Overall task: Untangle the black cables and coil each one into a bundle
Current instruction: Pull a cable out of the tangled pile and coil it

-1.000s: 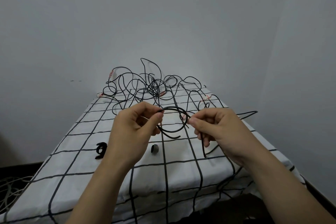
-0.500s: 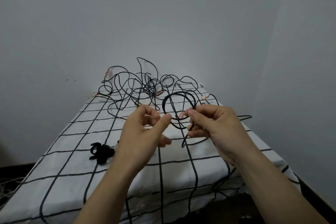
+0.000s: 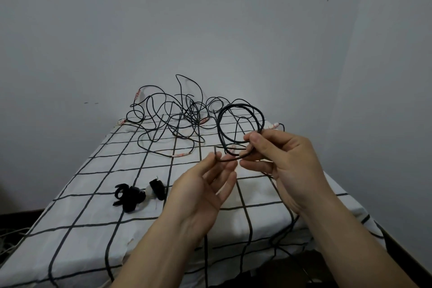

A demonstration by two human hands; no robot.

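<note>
Table: covered by a white cloth with a black grid, running from bottom of frame up to centre.

Lower left of centre, on the cloth: cluster of small black pieces, looped or clip-like, kind not determinable. A small white bit sits among them.

Wall: plain grey, fills upper half. Two short dark marks at mid left; one dark speck upper right.

Bottom left edge: pale cords on dark floor.
</note>
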